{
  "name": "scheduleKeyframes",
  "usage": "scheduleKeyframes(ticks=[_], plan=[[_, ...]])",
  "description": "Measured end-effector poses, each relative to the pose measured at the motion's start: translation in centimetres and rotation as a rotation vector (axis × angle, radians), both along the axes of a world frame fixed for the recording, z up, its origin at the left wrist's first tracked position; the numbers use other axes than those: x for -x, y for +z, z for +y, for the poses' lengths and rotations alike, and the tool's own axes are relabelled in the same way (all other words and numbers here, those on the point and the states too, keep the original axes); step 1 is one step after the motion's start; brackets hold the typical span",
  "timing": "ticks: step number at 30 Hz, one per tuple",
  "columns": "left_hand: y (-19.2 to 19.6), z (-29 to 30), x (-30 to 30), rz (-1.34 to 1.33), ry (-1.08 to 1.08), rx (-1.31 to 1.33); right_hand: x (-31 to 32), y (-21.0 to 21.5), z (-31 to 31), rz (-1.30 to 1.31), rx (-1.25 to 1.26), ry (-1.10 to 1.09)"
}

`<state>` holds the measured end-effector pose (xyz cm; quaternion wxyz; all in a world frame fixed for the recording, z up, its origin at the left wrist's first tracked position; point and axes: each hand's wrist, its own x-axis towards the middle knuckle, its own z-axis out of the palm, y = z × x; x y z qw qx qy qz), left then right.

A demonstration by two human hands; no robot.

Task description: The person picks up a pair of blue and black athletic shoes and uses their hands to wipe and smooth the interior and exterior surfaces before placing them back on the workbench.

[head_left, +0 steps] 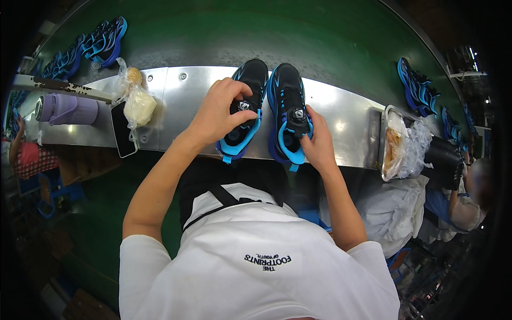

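Two black sneakers with bright blue trim stand side by side on the metal ledge, toes pointing away from me. Over the left sneaker (255, 74) my left hand (218, 106) is curled, its thumb and forefinger on either side of the round dial (244, 105) on the tongue. The other fingertips are partly hidden. My right hand (319, 140) grips the right sneaker (288, 80) at the outer side of its collar and tongue, thumb near the opening. A matching dial (298, 114) shows on that tongue, uncovered.
A green surface (277, 32) lies beyond the metal ledge (346, 114), with more sneakers (106, 42) at left and another sneaker (417, 88) at right. On the left are a purple bottle (74, 109), a phone (122, 130) and bagged food (140, 106). A metal tray (385, 141) holds plastic-wrapped items.
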<state>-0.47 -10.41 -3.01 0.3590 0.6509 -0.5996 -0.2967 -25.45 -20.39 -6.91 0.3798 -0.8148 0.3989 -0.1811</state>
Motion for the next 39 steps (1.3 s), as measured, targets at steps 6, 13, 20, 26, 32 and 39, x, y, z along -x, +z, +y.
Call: scheduleKeyframes(ticks=[6,13,20,26,32,39], plan=[[-1.2,-0.1,-2.1,0.386,-0.119,-0.095,0.1,-0.6,-0.4,0.014,0.039,0.009],[-1.5,0.3,-0.1,-0.110,0.101,0.071,0.0,-0.5,-0.2,0.019,0.013,-0.022],[-3.1,-1.4,-3.8,0.376,-0.325,-0.040,-0.3,-0.4,-0.3,0.041,-0.003,-0.002],[-1.0,-0.2,0.6,0.195,0.088,-0.062,-0.2,-0.7,-0.4,0.012,0.039,-0.018],[-3.9,0.1,-2.2,0.460,-0.183,-0.019,-0.7,-0.1,-0.3,0.031,-0.049,-0.019],[-2.8,-0.8,-2.9,0.307,-0.293,-0.067,-0.3,-0.9,-0.6,0.050,-0.031,-0.007]])
